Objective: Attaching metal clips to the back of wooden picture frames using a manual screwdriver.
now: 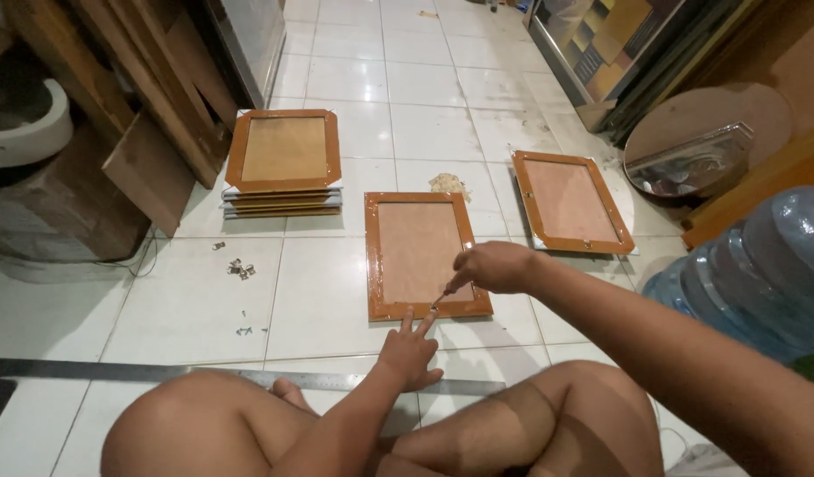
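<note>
The left hand (410, 349), fingers spread, is pinning the frame (422, 254) to the floor (336, 291), steadying it while the right hand (495, 267) is gripping a screwdriver (442, 295) at its lower edge.

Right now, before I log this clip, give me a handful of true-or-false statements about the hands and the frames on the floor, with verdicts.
1. The right hand holds a thin tool whose tip meets the lower edge of the middle frame. True.
2. The left hand rests on the stack of frames. False: it lies at the middle frame's lower edge, fingers spread; the stack sits apart, further up to the left.
3. A long metal ruler lies across the floor tiles near the person's knees. True.
4. Three frames lie singly to the right of the middle one. False: only one single frame lies there.
5. Small metal fittings lie loose on the tiles left of the middle frame. True.
</note>
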